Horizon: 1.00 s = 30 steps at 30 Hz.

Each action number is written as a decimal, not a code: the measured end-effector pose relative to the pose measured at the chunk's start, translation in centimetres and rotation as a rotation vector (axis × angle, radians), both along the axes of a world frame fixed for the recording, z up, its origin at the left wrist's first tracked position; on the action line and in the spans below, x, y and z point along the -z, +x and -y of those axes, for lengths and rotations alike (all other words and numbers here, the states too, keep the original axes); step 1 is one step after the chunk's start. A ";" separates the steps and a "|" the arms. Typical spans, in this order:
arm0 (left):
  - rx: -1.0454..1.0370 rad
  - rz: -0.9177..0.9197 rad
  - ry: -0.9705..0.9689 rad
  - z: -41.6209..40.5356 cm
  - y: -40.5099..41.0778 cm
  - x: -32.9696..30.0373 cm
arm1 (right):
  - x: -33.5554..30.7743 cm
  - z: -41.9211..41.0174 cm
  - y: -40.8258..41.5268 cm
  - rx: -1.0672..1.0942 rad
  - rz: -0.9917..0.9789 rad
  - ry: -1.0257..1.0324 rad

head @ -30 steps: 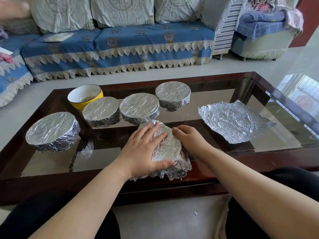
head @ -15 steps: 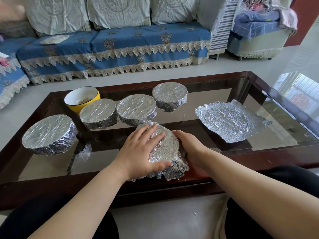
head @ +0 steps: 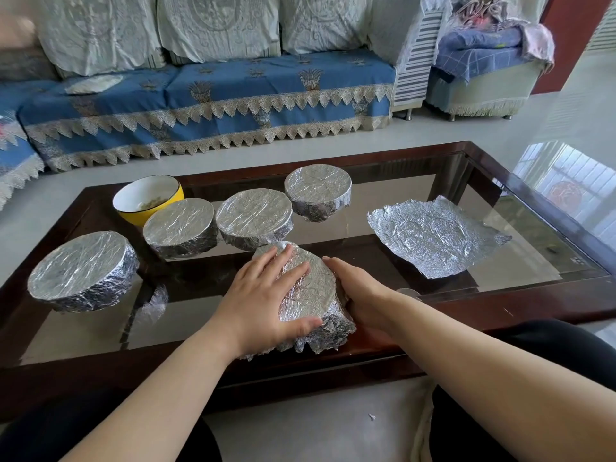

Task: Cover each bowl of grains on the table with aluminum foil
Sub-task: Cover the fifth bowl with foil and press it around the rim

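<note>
Foil-wrapped bowl point(head: 308, 291) at the near edge of the table point(head: 546, 191), round, so no long axis to speak of; foil top tilted, raised on the near-left and facing up and toward the far right; crumpled foil skirt flared around its base. Left hand point(head: 263, 300) laid flat on the foil top, fingers straight and spread, thumb along the near rim; grip apart, pressing rather than clutching. Right hand point(head: 361, 288) against the bowl's right side, fingers curved around the foil wall; grip clamped on the wrap.

Beyond, four more foil-covered bowls: one at far left point(head: 83, 270), two side by side in the middle point(head: 180, 226) point(head: 254, 221), one farther back point(head: 318, 191); a yellow bowl point(head: 146, 200) behind them, uncovered, white inside, a little grain at the bottom. Loose foil sheet point(head: 433, 236) lying flat to the right, creased, well apart from the bowls.

Dark wooden frame, glass panels, reflections of the bowls in the glass. Pale tiled floor point(head: 333, 428); blue sofa point(head: 216, 98) with lace-edged cover and pale cushions behind; armchair point(head: 483, 81) to the far right, heaped with cloth. No readable writing or labels anywhere.
</note>
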<state>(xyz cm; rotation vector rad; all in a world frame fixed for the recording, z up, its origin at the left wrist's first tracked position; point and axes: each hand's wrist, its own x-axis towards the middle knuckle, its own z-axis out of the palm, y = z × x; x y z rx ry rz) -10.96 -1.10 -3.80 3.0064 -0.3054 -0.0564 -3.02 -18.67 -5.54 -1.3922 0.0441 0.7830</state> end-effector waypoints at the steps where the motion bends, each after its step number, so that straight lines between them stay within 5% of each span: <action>1: -0.007 -0.002 -0.004 0.0 0.0 0.0 | -0.2 0.1 0.1 -0.014 0.012 -0.007; 30: -0.256 0.018 -0.027 2.1 -0.9 0.5 | 0.0 0.9 0.4 -0.029 0.160 -0.123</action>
